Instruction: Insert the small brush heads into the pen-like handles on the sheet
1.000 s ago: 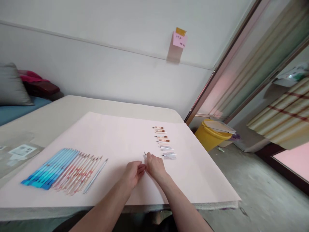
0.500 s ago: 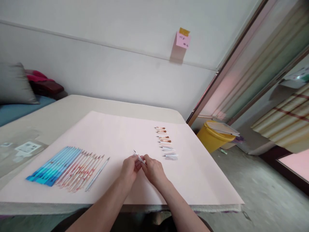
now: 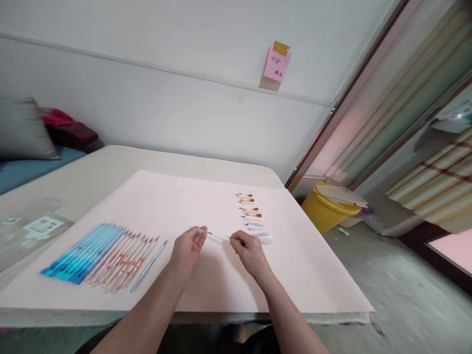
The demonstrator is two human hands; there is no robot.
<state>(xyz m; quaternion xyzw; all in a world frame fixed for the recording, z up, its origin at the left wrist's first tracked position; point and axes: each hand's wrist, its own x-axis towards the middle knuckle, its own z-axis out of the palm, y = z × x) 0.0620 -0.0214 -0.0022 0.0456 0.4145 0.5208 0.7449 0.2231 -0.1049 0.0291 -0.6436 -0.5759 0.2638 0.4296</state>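
Note:
My right hand (image 3: 248, 250) pinches one end of a thin white pen refill (image 3: 220, 237), its dark tip pointing left. My left hand (image 3: 187, 248) grips a small, pale, see-through pen part (image 3: 201, 230), mostly hidden by the fingers. The refill's tip lies close to that part; whether they touch I cannot tell. Just past my right hand lie pale translucent pieces (image 3: 264, 239) with a white refill. Left of my left hand, a single pale pen (image 3: 149, 265) lies beside a row of white pens with reddish patterns (image 3: 120, 265) and a row of blue pens (image 3: 83, 253).
Farther back, several dark-tipped refills lie with small brown-topped pieces (image 3: 251, 210). A pale pink sheet (image 3: 177, 196) covers the tabletop. Clear plastic packaging (image 3: 40, 226) lies at the left. A yellow bin (image 3: 324, 209) stands on the floor beyond the right edge.
My hands, close together before, have moved apart sideways. The refill now stretches between them, drawn rightward by my right hand, while my left hand keeps the pale part.

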